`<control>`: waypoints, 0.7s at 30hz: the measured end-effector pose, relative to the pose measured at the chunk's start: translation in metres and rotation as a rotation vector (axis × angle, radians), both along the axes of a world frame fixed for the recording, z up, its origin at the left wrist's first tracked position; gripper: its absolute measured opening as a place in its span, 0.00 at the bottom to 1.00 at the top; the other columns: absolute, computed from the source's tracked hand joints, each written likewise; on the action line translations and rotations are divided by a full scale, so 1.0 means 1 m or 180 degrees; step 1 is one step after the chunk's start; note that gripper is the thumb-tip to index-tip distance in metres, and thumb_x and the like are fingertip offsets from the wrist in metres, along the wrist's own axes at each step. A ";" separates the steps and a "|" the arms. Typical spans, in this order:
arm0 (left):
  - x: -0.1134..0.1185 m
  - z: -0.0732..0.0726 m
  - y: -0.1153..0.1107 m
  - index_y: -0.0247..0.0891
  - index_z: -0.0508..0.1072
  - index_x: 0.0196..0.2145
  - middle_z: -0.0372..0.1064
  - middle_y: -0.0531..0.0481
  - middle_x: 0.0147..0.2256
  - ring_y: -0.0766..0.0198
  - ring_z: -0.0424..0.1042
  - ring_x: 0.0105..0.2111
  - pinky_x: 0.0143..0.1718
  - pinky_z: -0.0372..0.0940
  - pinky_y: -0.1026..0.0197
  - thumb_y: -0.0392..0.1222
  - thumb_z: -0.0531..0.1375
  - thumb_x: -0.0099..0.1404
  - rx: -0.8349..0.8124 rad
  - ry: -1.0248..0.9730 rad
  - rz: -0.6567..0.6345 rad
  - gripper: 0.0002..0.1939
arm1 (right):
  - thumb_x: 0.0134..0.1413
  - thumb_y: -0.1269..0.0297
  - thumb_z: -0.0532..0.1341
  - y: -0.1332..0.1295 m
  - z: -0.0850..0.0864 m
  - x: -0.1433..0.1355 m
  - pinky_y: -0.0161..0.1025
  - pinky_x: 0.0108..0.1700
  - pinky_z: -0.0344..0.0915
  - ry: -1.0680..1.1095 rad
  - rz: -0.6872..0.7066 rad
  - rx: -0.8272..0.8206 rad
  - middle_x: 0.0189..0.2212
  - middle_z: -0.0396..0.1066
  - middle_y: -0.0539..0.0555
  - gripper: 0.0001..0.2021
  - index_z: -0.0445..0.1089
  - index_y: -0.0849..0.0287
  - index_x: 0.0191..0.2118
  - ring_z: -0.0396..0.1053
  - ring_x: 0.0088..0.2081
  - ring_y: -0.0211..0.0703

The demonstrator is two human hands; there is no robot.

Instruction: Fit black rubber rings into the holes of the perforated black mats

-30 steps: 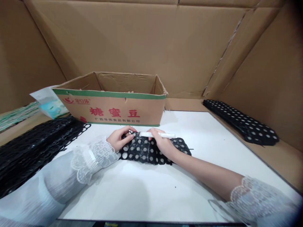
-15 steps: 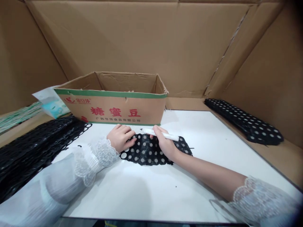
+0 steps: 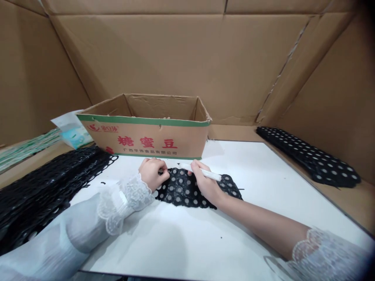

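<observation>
A strip of black sheet material with pale round spots (image 3: 180, 191) lies across the white board in front of me. My left hand (image 3: 153, 174) is at the strip's left end, its fingers curled and the thumb and forefinger pinched over the upper edge. In my right hand (image 3: 205, 182) is a white pen (image 3: 213, 175), gripped as if for writing, its dark tip pointing left just above the strip's far edge. The right hand rests over the strip and hides part of it. Some spots by the left hand look whiter than the others.
A cardboard box (image 3: 152, 136) with red lettering stands behind the hands. Black openwork material (image 3: 49, 187) is heaped at left, near a plastic packet (image 3: 74, 132) and green-white strands (image 3: 29, 150). A folded spotted black bundle (image 3: 310, 158) lies at right. Cardboard walls (image 3: 181, 58) enclose the board (image 3: 164, 242).
My left hand's fingers have curled from lying spread on the strip into a pinch at its left end. The right hand keeps the pen in place. The whole view has shifted slightly.
</observation>
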State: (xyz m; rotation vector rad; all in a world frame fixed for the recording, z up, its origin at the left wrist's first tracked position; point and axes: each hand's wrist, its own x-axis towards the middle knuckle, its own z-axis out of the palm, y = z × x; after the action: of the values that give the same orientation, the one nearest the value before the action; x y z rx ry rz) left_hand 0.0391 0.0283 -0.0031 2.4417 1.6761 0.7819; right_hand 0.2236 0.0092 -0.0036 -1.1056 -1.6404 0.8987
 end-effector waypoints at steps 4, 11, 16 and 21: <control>-0.013 0.003 0.012 0.37 0.69 0.19 0.71 0.52 0.22 0.63 0.68 0.25 0.31 0.59 0.63 0.42 0.53 0.50 -0.0137 -0.0281 0.0273 0.09 | 0.56 0.53 0.46 0.006 -0.006 -0.001 0.36 0.34 0.54 0.0109 -0.0228 -0.0175 0.22 0.60 0.48 0.18 0.57 0.57 0.21 0.59 0.29 0.39; -0.062 0.048 0.020 0.35 0.69 0.28 0.67 0.51 0.25 0.63 0.65 0.26 0.29 0.58 0.61 0.45 0.51 0.56 0.0955 -0.0494 0.1265 0.12 | 0.54 0.51 0.47 0.009 -0.008 0.002 0.37 0.32 0.55 0.0323 -0.0391 -0.0313 0.19 0.58 0.48 0.19 0.57 0.57 0.19 0.59 0.28 0.41; -0.072 0.104 0.049 0.37 0.67 0.34 0.65 0.48 0.36 0.57 0.62 0.44 0.48 0.49 0.50 0.43 0.48 0.63 0.2367 0.0322 0.1215 0.11 | 0.54 0.49 0.47 0.009 -0.008 0.002 0.38 0.31 0.55 0.0389 -0.0255 -0.0363 0.19 0.59 0.49 0.21 0.57 0.57 0.18 0.59 0.26 0.41; -0.072 0.111 0.068 0.38 0.69 0.33 0.66 0.44 0.35 0.52 0.65 0.40 0.43 0.54 0.47 0.37 0.50 0.60 0.2181 0.0339 0.1195 0.08 | 0.53 0.49 0.47 0.008 -0.006 0.002 0.38 0.30 0.54 0.0372 -0.0253 -0.0362 0.19 0.58 0.49 0.20 0.57 0.56 0.19 0.58 0.26 0.41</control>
State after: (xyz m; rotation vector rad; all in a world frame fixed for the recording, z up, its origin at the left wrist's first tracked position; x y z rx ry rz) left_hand -0.0327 0.0968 0.1082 2.6126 2.2404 1.5156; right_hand 0.2260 0.0170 -0.0094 -1.1653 -1.4553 0.9956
